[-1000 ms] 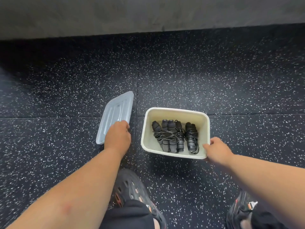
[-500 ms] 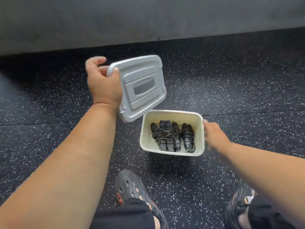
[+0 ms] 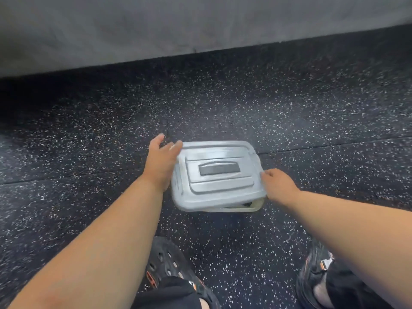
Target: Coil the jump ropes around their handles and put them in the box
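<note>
A grey translucent lid [image 3: 217, 175] lies tilted over the cream box [image 3: 243, 209], whose front right rim alone shows beneath it. The coiled black jump ropes inside are hidden, apart from a dark sliver in the gap at the front right. My left hand [image 3: 161, 162] holds the lid's left edge, thumb on its far left corner. My right hand [image 3: 277, 186] has its fingers curled over the lid's right edge.
The box stands on black rubber flooring flecked with white [image 3: 89, 152]. A grey wall [image 3: 200, 23] runs along the far side. My two dark clogs [image 3: 169, 264] [image 3: 316, 270] are just behind the box, close to me.
My left hand picked the lid up off the floor on the left, swung it over and lowered it onto the box. My right hand shifted from the box's rim to the lid's right edge.
</note>
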